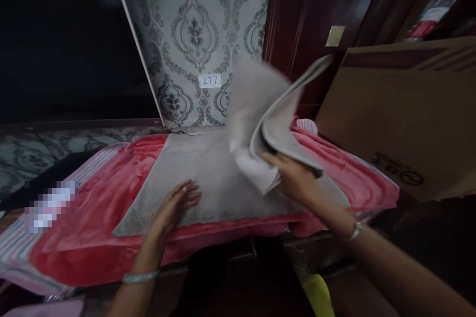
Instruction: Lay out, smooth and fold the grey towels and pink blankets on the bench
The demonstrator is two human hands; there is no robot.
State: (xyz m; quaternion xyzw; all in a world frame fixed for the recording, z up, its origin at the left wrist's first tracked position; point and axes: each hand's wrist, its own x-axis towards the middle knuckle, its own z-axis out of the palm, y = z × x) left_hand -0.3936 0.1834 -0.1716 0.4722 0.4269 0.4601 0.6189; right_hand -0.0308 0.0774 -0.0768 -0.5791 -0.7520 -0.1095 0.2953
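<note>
A grey towel [208, 173] lies spread on a red plush blanket [100, 198]. My left hand [174, 205] rests flat on the towel's near left part, fingers stretched out. My right hand [293, 176] grips the towel's right side, which is lifted and folding over toward the left, blurred by motion at its upper edge. Each wrist wears a bracelet.
A large cardboard box [401, 119] leans at the right. Patterned grey wallpaper with a small label reading 277 [209, 80] stands behind. Dark wooden panelling [305, 20] is at the back right. A yellow object [318, 294] shows below the blanket's front edge.
</note>
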